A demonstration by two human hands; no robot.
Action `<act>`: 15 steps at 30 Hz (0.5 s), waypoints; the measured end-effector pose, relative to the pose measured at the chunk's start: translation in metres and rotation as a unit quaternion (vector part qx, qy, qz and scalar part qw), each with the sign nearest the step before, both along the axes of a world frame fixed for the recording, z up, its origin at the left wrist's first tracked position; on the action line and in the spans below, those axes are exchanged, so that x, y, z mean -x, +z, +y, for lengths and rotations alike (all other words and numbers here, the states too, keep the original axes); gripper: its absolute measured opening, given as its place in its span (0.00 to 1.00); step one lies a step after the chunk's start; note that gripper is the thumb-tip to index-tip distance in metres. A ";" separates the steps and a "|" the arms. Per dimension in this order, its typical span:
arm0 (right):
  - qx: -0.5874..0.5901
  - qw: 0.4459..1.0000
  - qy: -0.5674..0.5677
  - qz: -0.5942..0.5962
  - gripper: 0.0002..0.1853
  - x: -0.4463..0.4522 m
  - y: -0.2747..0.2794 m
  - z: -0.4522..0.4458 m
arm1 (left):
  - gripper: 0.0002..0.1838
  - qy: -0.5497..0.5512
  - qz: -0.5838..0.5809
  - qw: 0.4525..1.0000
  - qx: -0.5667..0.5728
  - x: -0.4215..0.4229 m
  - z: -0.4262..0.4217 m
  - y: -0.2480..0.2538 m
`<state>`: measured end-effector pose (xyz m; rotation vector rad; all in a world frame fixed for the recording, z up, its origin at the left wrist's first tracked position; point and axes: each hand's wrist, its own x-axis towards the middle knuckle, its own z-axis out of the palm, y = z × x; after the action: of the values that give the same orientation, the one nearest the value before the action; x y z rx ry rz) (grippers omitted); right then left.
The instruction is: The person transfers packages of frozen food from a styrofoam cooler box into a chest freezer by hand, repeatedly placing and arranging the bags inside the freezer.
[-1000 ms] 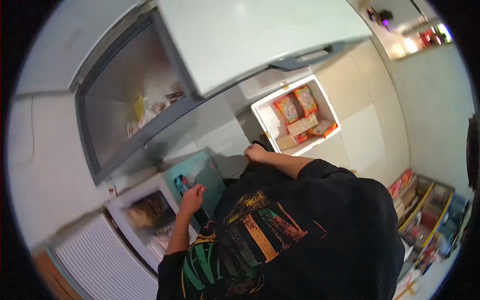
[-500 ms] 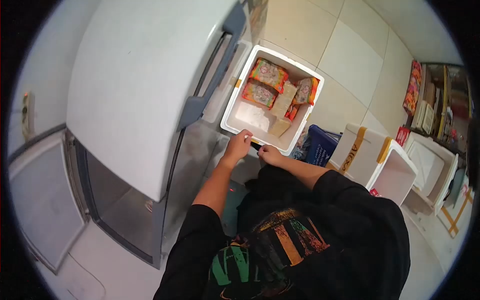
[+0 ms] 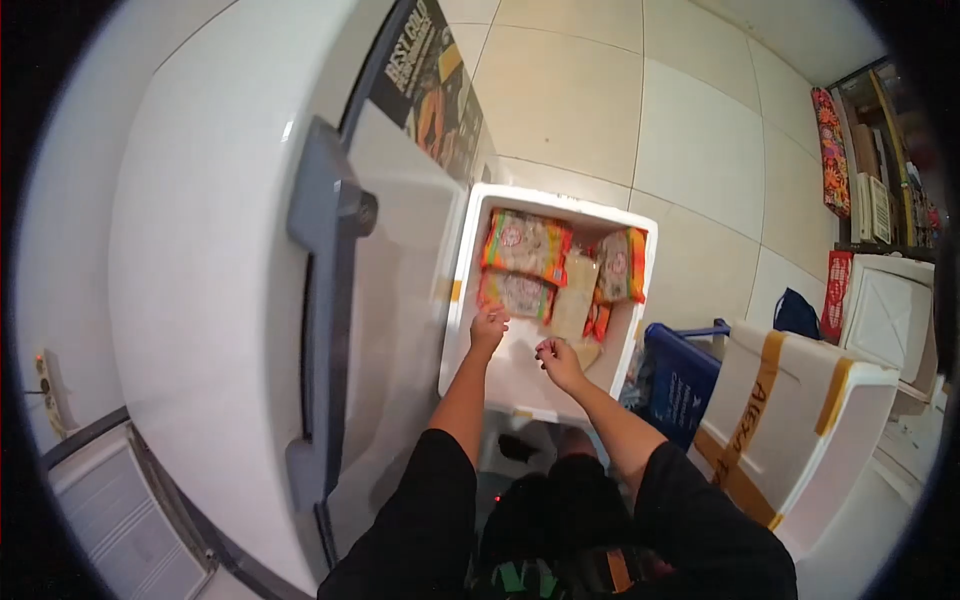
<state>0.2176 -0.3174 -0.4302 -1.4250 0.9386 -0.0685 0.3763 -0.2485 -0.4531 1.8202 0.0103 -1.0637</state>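
A white foam box (image 3: pixel 647 300) stands beside the freezer. Inside it are several orange-edged packages, one at the upper left (image 3: pixel 527 245), one below it (image 3: pixel 517 294) and one at the right (image 3: pixel 621 265), with a pale wrapped block (image 3: pixel 574 295) between them. My left hand (image 3: pixel 489 328) is over the box beside the lower left package, fingers loosely bent and apart; contact is unclear. Over the box's near part, my right hand (image 3: pixel 557 358) has bent, slightly parted fingers near the block's lower end. Neither hand visibly holds anything.
The white freezer (image 3: pixel 220 250) with a grey handle (image 3: pixel 325 300) fills the left side. To the right are a blue bag (image 3: pixel 680 385), a taped foam box (image 3: pixel 770 410) and another foam container (image 3: pixel 888 315). Something dark (image 3: pixel 517 447) lies before the open box.
My hands have moved from the box's near edge to over its inside and are farther apart. The dark item between them is gone from there. The view has shifted, showing more freezer front.
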 end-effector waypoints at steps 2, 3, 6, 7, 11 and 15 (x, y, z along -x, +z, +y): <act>0.018 0.999 -0.028 -0.015 0.07 -0.007 -0.010 -0.019 | 0.12 0.011 -0.006 0.999 0.037 -0.019 -0.017 -0.074; 0.018 0.999 -0.029 0.013 0.07 -0.010 -0.010 -0.028 | 0.12 0.036 -0.055 0.994 0.088 -0.024 -0.020 -0.112; 0.089 0.995 -0.001 0.048 0.09 -0.008 -0.014 -0.049 | 0.13 0.062 -0.108 0.989 0.077 -0.031 -0.047 -0.140; 0.082 0.996 -0.006 0.032 0.09 -0.008 -0.020 -0.052 | 0.13 0.066 -0.121 0.990 0.017 -0.036 -0.055 -0.141; 0.066 0.997 -0.016 0.046 0.08 0.010 -0.040 -0.054 | 0.16 0.083 -0.065 0.993 0.043 -0.035 -0.074 -0.124; 0.024 0.998 -0.063 0.002 0.08 0.018 -0.061 -0.057 | 0.16 0.213 0.201 0.954 0.061 -0.037 -0.101 -0.093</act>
<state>0.1999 -0.3741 -0.4915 -1.4091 1.0364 -0.1827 0.4135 -0.3492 -0.5458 1.3793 0.5462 -1.0730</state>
